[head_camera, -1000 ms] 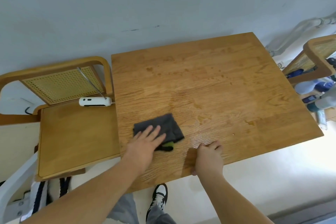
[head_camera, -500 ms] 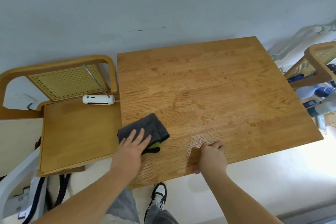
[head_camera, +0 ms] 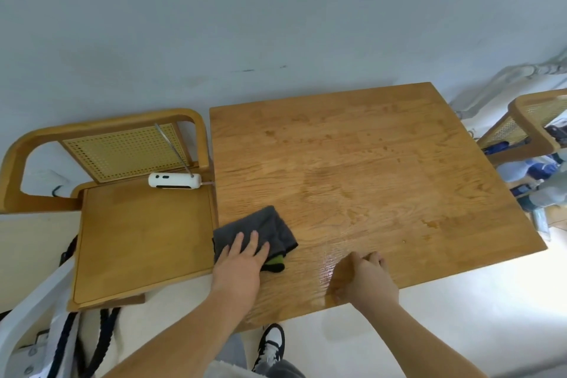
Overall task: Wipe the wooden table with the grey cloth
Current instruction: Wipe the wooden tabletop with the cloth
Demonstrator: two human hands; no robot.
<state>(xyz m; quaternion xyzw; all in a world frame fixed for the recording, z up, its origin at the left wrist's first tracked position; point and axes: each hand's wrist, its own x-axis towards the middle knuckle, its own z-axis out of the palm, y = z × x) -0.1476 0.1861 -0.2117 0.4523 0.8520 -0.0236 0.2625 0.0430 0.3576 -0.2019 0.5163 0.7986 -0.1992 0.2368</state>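
The square wooden table (head_camera: 368, 175) fills the middle of the view, with a wet sheen near its front edge. A folded grey cloth (head_camera: 264, 230) with a green and black corner lies at the table's left edge. My left hand (head_camera: 242, 261) presses flat on the cloth with straight fingers. To the right, my right hand (head_camera: 365, 282) rests on the table's near edge with its fingers curled, holding nothing.
A wooden chair with a cane back (head_camera: 129, 218) stands against the table's left side, with a white device (head_camera: 175, 180) on its seat. Another cane chair (head_camera: 527, 123) is at the far right. A wall runs behind the table. My shoe (head_camera: 271, 344) shows below.
My left hand has slid the cloth leftward from the table's front middle to its left edge. My right hand has stayed at the near edge.
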